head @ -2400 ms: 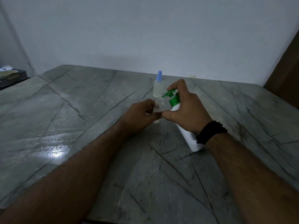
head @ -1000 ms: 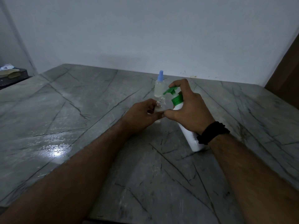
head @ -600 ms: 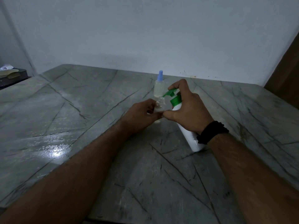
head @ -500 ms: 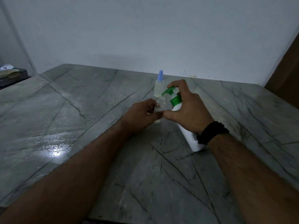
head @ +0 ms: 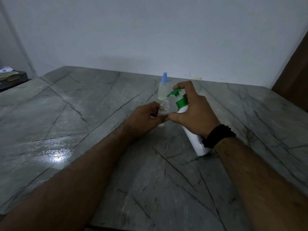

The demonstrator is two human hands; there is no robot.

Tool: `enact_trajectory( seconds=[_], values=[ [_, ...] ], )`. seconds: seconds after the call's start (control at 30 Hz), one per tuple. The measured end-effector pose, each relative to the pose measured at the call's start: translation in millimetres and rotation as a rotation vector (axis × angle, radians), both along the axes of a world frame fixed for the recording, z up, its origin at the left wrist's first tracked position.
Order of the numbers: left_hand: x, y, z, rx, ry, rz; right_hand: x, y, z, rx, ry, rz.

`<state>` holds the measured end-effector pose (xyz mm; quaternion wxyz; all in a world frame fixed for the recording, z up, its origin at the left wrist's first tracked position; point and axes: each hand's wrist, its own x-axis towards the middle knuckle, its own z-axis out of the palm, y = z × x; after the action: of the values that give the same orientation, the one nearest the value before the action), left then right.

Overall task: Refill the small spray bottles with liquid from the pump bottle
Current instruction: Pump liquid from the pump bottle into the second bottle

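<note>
My left hand (head: 144,117) grips a small clear spray bottle (head: 164,108) with its cap off, held upright just under the green nozzle. My right hand (head: 194,112) wraps round the neck of the white pump bottle (head: 194,139), which leans on the table, and its index finger lies on the green pump head (head: 175,92). A second small bottle with a light blue cap (head: 163,88) stands on the table right behind them, holding pale liquid.
The grey veined stone table (head: 83,130) runs back to a white wall. A dark box with papers (head: 11,77) sits off its far left edge. A brown wooden panel (head: 296,77) stands at the right.
The green pump head has risen and dipped under my right index finger across the frames and now sits raised. Both hands and the open bottle stay in the same place.
</note>
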<state>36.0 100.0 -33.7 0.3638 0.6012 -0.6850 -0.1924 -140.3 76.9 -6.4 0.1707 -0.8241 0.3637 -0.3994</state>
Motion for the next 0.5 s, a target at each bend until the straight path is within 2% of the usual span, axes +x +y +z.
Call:
enact_trajectory(
  seconds=[0.5],
  values=[
    [-1.1, 4.6, 3.5, -0.003, -0.013, -0.001, 1.7, -2.1, -0.7, 0.006, 0.006, 0.038]
  ],
)
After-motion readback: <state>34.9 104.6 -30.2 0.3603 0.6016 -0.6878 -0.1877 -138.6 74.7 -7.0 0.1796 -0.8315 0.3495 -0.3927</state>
